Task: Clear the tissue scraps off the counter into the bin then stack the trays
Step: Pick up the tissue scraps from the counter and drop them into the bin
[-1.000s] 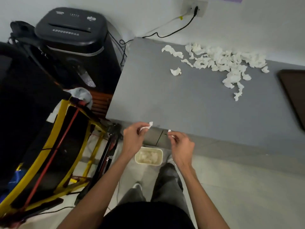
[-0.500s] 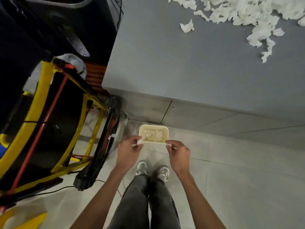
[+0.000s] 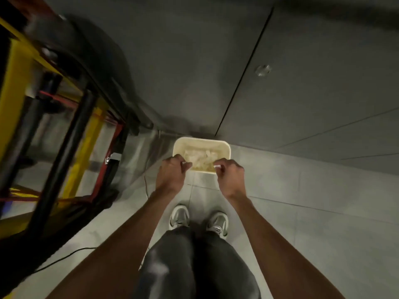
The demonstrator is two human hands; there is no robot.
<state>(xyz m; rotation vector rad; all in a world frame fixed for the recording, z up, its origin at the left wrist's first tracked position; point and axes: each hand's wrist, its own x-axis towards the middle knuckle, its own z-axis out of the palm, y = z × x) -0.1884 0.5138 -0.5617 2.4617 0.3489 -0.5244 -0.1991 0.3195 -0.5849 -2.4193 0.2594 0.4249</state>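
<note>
As your hands now sit low over the bin [image 3: 201,139], no longer at counter height, left hand [image 3: 171,172] and right hand [image 3: 230,174] each pinch a scrap [image 3: 187,163], fingers curled, unreleased: drop due.

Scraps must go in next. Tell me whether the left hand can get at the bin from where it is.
Probably yes. The left hand hovers at the near rim of the bin, pinching a tissue scrap over the open top; nothing lies between them.

Mostly hidden: tissue scraps [image 3: 187,163].
Near rim of bin [image 3: 203,140] behind left grip [image 3: 172,172], right grip [image 3: 230,174]; yellow frame [image 3: 19,67] left of them blurred, cropped.
</note>
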